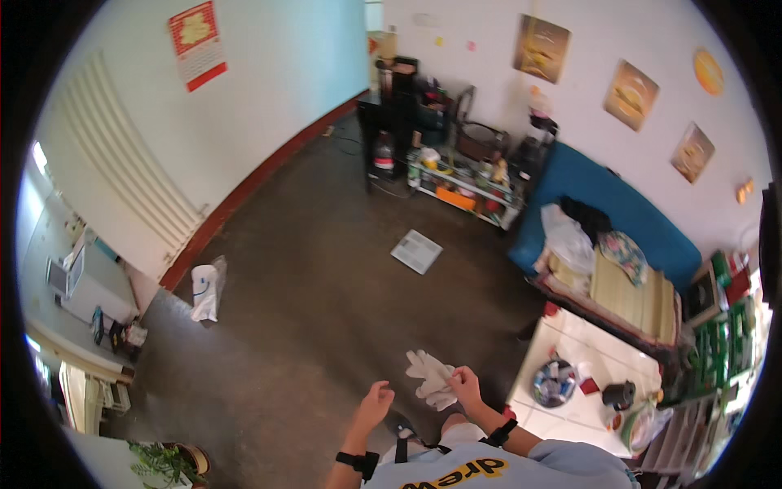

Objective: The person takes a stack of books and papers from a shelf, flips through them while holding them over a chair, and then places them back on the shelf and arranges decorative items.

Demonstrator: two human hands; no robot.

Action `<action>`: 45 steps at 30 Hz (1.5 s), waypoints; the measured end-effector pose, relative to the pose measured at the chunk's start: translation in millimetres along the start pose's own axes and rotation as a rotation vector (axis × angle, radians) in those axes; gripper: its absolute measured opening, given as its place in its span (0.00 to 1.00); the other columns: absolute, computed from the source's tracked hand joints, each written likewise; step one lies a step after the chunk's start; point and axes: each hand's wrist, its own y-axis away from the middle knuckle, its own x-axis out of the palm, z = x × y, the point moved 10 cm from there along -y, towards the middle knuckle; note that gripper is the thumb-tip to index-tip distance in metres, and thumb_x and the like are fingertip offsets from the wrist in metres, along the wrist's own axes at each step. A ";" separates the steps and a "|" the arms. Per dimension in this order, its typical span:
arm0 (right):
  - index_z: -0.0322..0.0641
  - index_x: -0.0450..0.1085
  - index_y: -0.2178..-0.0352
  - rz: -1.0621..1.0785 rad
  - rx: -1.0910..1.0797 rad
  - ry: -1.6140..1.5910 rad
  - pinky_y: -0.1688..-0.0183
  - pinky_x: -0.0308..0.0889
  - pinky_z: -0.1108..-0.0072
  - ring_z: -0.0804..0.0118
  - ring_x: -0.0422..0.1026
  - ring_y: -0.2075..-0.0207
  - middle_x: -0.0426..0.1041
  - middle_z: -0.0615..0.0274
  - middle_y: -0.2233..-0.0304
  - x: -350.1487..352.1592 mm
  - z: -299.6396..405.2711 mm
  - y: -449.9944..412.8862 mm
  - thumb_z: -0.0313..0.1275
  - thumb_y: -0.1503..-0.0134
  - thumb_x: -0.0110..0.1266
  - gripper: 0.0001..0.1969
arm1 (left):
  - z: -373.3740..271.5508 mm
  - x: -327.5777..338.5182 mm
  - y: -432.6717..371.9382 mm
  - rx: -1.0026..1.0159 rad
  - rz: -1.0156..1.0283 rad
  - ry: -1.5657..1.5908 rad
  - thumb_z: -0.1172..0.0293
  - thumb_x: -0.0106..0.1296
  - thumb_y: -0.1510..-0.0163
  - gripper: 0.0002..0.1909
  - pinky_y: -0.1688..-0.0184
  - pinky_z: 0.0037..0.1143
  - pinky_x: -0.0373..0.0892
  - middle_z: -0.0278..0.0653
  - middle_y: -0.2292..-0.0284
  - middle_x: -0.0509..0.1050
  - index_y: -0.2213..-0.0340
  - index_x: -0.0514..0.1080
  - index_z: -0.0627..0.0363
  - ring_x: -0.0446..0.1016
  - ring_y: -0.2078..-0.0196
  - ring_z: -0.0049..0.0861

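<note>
My right hand (467, 389) pinches a pair of white work gloves (430, 374) by one end. The gloves hang to its left, their limp fingers spread over the dark floor. Left of the gloves, my left hand (374, 404) is raised in the air with nothing in it. Its fingers are loosely curled, with the thumb and forefinger apart. Both wrists wear black bands. Below the hands, part of a dark shoe (403, 428) shows.
A white tiled table (525, 400) with a full round container (554, 383) stands close on my right. Beyond it is a blue sofa (602, 189). A flat pale square (416, 251) and a white plastic-wrapped bundle (204, 293) lie on the floor (293, 342). A potted plant (156, 461) is lower left.
</note>
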 end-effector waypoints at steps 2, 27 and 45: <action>0.41 0.64 0.75 0.087 -0.128 0.043 0.76 0.55 0.86 0.81 0.57 0.78 0.59 0.73 0.82 42.2 82.7 -18.8 0.25 0.57 0.55 0.07 | -8.7 -35.5 -10.2 -0.008 -0.072 0.045 0.62 0.48 0.47 0.26 0.61 0.26 0.67 0.45 0.61 0.72 0.49 0.56 0.58 0.72 0.64 0.28; 0.41 0.67 0.59 0.668 -0.898 -0.033 0.63 0.67 0.78 0.62 0.70 0.64 0.69 0.57 0.63 435.6 496.7 -414.3 0.21 0.50 0.50 0.15 | -192.5 -397.9 -448.7 0.233 -0.433 0.247 0.74 0.51 0.52 0.16 0.62 0.28 0.68 0.47 0.63 0.71 0.60 0.65 0.65 0.73 0.63 0.32; 0.38 0.59 0.52 0.227 -0.623 0.147 0.54 0.61 0.79 0.66 0.67 0.57 0.67 0.57 0.58 577.6 595.1 -902.9 0.25 0.51 0.53 0.23 | -357.4 -645.6 -932.2 0.264 -0.317 0.212 0.69 0.52 0.51 0.09 0.69 0.20 0.63 0.35 0.77 0.68 0.72 0.65 0.61 0.65 0.73 0.16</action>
